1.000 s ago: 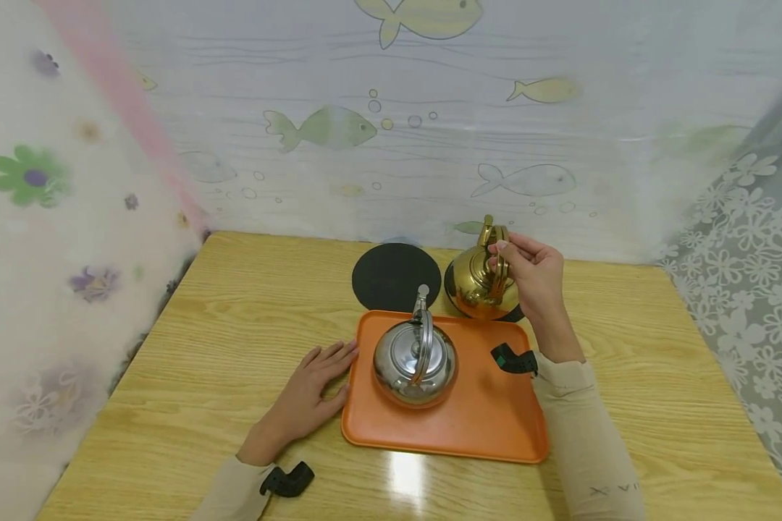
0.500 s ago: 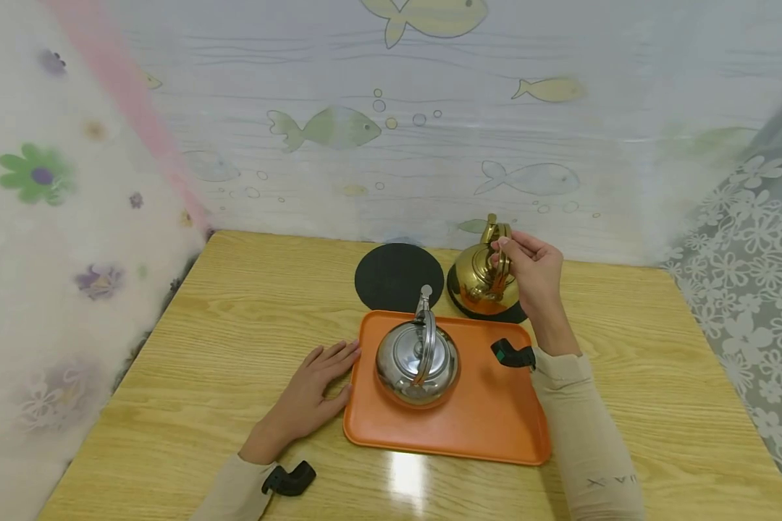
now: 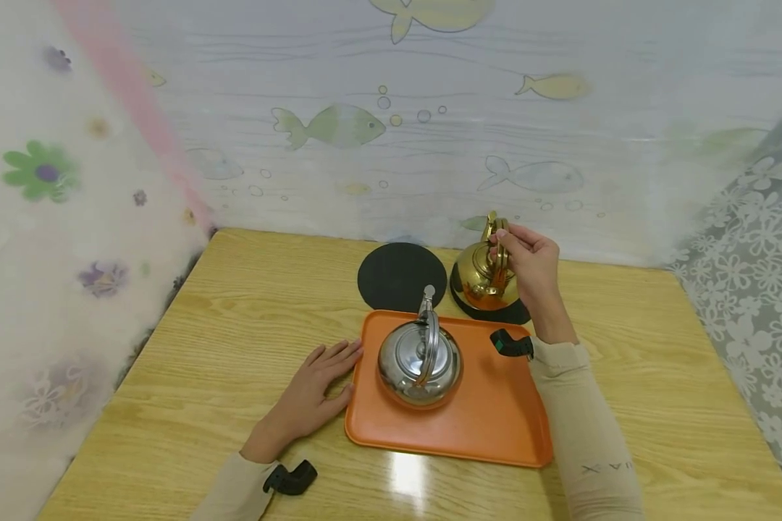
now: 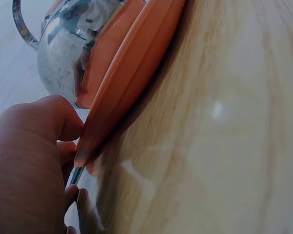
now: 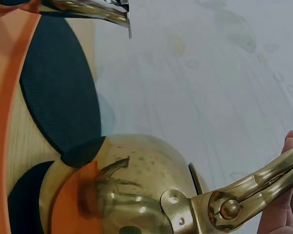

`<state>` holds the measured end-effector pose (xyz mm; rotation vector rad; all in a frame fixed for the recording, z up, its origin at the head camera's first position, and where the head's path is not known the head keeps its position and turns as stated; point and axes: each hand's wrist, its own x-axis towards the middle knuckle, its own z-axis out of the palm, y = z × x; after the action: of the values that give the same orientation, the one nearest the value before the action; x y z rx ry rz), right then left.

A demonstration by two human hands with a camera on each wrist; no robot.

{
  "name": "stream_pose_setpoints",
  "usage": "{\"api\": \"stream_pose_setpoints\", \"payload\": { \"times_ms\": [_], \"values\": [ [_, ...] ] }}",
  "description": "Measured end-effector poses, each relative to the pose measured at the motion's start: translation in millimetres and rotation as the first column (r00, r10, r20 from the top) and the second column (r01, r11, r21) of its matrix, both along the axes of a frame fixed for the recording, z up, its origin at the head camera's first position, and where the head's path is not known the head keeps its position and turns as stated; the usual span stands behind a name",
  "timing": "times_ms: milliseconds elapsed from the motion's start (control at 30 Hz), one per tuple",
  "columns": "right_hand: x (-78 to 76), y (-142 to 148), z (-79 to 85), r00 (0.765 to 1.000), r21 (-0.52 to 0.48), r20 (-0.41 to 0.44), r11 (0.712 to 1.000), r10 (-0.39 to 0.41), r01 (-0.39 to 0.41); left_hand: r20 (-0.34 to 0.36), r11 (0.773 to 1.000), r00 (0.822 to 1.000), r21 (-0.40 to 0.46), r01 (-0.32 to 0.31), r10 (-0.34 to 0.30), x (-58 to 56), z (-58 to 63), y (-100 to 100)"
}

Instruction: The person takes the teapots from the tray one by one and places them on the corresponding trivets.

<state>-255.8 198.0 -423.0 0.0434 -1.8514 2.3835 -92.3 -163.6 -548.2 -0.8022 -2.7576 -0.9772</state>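
Note:
My right hand [image 3: 536, 271] grips the upright handle of a shiny gold kettle [image 3: 477, 278] at the back right. The kettle stands at or just above a round black mat [image 3: 505, 315]; whether its base touches is hidden. In the right wrist view, fingers [image 5: 283, 209] show behind the handle of the gold kettle [image 5: 141, 180]. A silver kettle [image 3: 407, 373] sits on the left half of an orange tray [image 3: 495, 412]. My left hand [image 3: 313, 391] lies on the table, fingers extended, their tips touching the tray's left edge.
Another round black mat [image 3: 397, 275] lies behind the tray, left of the gold kettle. The wooden table [image 3: 234, 311] meets a fish-patterned curtain [image 3: 326, 166] at its back edge. A flowered sheet [image 3: 52, 289] hangs at the left.
The gold kettle and right hand have shifted slightly upward in the head view, and more of the black mat beneath shows. My left hand stays at the tray's edge.

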Motion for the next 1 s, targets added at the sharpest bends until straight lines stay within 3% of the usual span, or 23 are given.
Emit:
{"api": "stream_pose_setpoints", "payload": {
  "times_ms": [367, 633, 1000],
  "values": [
    [-3.1, 1.8, 1.8, 0.997, -0.050, 0.040, 0.997, 0.067, -0.065, 0.025, 1.000, 1.000, 0.000, -0.007, 0.007, 0.6, 2.3, -1.3],
    [-4.1, 1.8, 0.8, 0.996, -0.070, 0.057, 0.995, 0.070, -0.066, 0.029, 1.000, 1.000, 0.006, -0.005, 0.005, 0.8, 1.9, -0.9],
    [-6.5, 2.3, 1.9, 0.997, -0.053, 0.013, 0.996, 0.079, -0.078, 0.029, 1.000, 1.000, 0.022, -0.005, 0.004, 0.5, 2.0, 0.9]
  ]
}}
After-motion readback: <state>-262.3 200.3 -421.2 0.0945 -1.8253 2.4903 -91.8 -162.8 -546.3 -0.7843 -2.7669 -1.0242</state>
